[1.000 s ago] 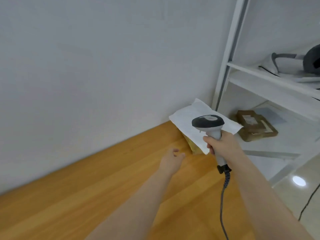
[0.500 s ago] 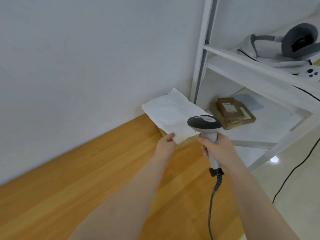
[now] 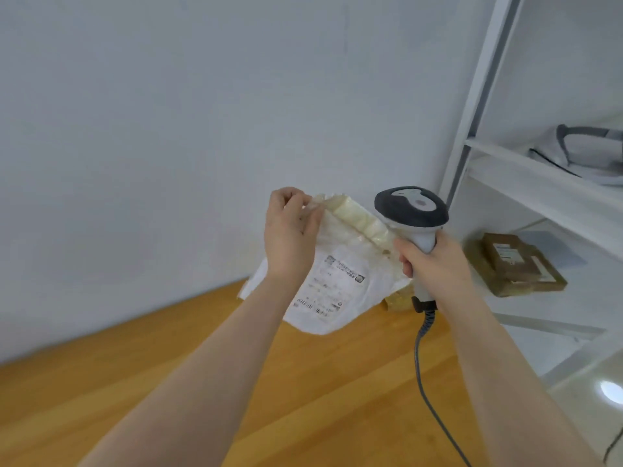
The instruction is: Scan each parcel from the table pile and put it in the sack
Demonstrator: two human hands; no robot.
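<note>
Head view, first inspector: The left hand (image 3: 290, 237) pinches the top edge of a white soft plastic mailer parcel (image 3: 337, 284), which hangs clear above the far end of the orange-brown wooden table (image 3: 202, 382). Its printed shipping label (image 3: 332, 286) faces the camera. The right hand (image 3: 435, 261) is wrapped round the handle of a grey-and-white handheld barcode scanner (image 3: 411, 210), whose head sits just beside the parcel's upper right edge. The hands are apart, one on each item.

Second inspector: Recommendation for the scan?

First inspector: In my judgement the scanner nose points past the parcel, not at the label. It should draw back and tilt onto the barcode strip low on the label. The left hand should keep the film hanging flat, since a crease across the bars may spoil the read.

Second inspector: Anything unverified?

First inspector: Several items.
- The sack is not in view.
- The scan window faces away and the trigger finger is hidden.
- The label print is too blurred to read.
- A tan parcel (image 3: 399, 299) on the table shows only a corner behind the white one, so the remaining pile cannot be counted.
- Brown cardboard packets (image 3: 519, 264) lie on the white metal shelf unit (image 3: 539, 183). Whether they belong to the job, I cannot tell.
</note>
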